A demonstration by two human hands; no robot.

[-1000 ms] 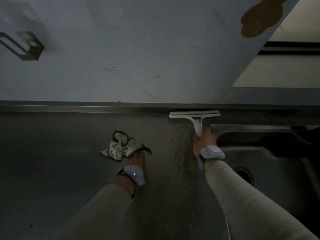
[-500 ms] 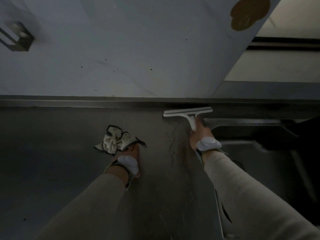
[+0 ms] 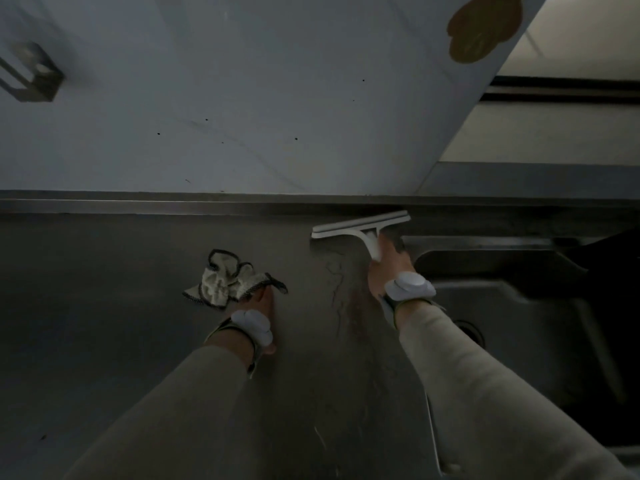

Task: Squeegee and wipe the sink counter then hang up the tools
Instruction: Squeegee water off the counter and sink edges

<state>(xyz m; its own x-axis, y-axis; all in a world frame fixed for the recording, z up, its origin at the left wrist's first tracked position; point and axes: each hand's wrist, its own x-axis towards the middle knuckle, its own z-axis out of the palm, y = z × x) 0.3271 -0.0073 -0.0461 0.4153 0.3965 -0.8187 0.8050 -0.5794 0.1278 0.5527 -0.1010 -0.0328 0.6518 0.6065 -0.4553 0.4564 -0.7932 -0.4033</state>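
A white squeegee [image 3: 358, 226] lies with its blade on the steel counter [image 3: 104, 306], close to the back wall and just left of the sink. My right hand [image 3: 384, 268] grips its handle from below. The blade is tilted, its right end farther back. A crumpled cream cloth [image 3: 225, 282] with dark edging sits on the counter to the left. My left hand [image 3: 265, 306] holds the cloth's near right corner; its fingers are mostly hidden behind the wrist. Thin streaks of water run down the counter between the hands.
The sink basin [image 3: 540, 327] with its drain [image 3: 471, 332] lies to the right. A metal wall bracket [image 3: 33, 76] is at the upper left. A brown patch [image 3: 483, 27] marks the wall at the upper right. A raised steel ledge runs along the counter's back edge.
The squeegee blade has tilted, its right end turning toward the back wall, and my right hand has shifted slightly with it. My left hand stays at the cloth.
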